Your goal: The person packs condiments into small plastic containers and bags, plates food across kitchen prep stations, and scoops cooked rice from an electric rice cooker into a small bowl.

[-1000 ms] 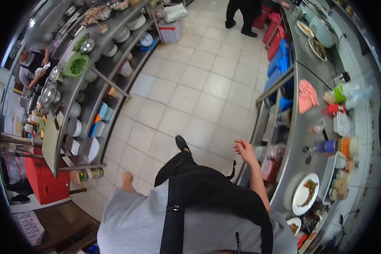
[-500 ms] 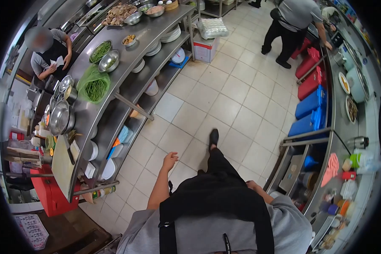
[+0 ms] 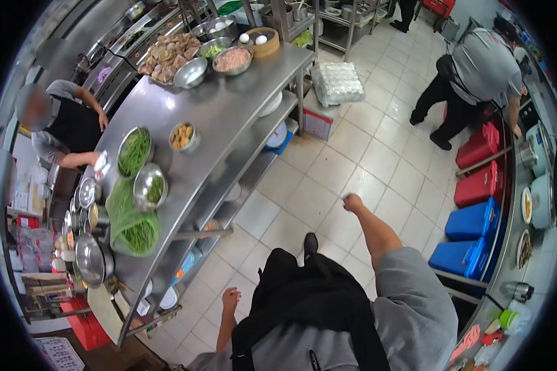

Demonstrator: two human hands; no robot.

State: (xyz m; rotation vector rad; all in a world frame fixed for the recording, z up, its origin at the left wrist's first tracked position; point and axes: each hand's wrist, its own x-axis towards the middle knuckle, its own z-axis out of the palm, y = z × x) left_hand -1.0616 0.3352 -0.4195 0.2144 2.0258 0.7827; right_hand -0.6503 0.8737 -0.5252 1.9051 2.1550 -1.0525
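Observation:
My left hand [image 3: 231, 299] hangs low beside the steel counter, its fingers loosely bent and a little apart, with nothing in it. Over the tiled floor ahead, my right hand [image 3: 352, 202] swings forward with its fingers curled in; no object shows in it. Neither hand touches anything. On the counter [image 3: 220, 102] to the left are a green bag of long green beans [image 3: 134, 226], a bowl of cut green beans [image 3: 134, 152], a small bowl of brown pieces [image 3: 182, 137] and a platter of cooked meat pieces [image 3: 169, 57].
A wrapped egg-tray stack [image 3: 338, 83] sits on a box beside the counter's far end. On the left, a co-worker [image 3: 71, 123] holds something white; another person [image 3: 476, 74] leans over the right-hand counter. Red bins [image 3: 478, 184] and blue bins [image 3: 473, 221] stand below it.
I have walked forward along the aisle. My right arm has swung forward and my left hand back. The left co-worker's hand with the white thing has reached over the counter.

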